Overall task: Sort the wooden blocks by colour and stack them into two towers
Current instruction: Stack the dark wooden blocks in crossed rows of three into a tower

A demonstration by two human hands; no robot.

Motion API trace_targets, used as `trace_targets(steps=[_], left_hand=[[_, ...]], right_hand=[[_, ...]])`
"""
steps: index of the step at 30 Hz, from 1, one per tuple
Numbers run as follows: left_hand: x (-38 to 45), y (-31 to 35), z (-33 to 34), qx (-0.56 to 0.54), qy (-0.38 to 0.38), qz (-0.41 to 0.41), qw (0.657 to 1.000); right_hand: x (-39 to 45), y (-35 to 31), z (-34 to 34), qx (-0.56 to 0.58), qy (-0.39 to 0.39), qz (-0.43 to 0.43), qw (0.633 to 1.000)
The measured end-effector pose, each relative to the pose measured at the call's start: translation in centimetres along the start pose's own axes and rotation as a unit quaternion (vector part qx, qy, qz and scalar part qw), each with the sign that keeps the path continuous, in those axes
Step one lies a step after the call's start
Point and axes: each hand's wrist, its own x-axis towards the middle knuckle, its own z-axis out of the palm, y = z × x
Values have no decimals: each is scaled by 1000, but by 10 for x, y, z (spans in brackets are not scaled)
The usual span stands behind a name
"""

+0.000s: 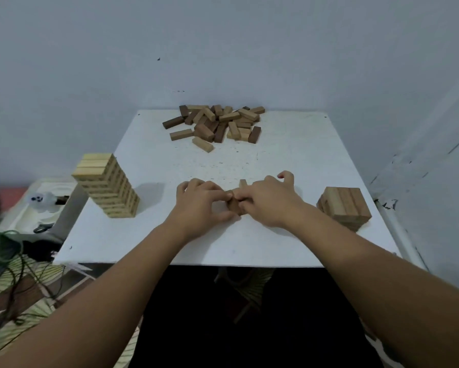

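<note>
Fingers of your left hand (200, 201) and right hand (267, 201) are curling around a few brown blocks (233, 205) at the white table's (289, 160) centre. Loose pile (216, 124), mixing pale and dark pieces, is lying at the far edge. Pale tower (109, 184) is standing left, a shorter brown stack (343, 207) right

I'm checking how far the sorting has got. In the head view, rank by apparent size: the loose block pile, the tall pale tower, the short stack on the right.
1. loose block pile, widest spread
2. tall pale tower
3. short stack, smallest

The pile lies farther off, so its lead is likely real.
</note>
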Motion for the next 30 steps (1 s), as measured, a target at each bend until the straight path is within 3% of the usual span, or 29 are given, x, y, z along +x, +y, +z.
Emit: trace_targets(steps=[5,11,15,18,30], left_hand=[[-20,-11,5,-55,9,-5,998],[-28,-10,17,-121,42,-17,992],[-31,-9,21,-135,60,-21,989],[-33,-10,24,-140,69,-15,988],[-34,-1,19,-153,52,-53,985]], right_hand=[[-11,-10,14,62,21,11,998],[-21,-2,34,199,99,57,973],[-24,4,49,182,144,86,969],[-25,3,61,233,162,101,954],[-31,-2,69,268,224,100,932]])
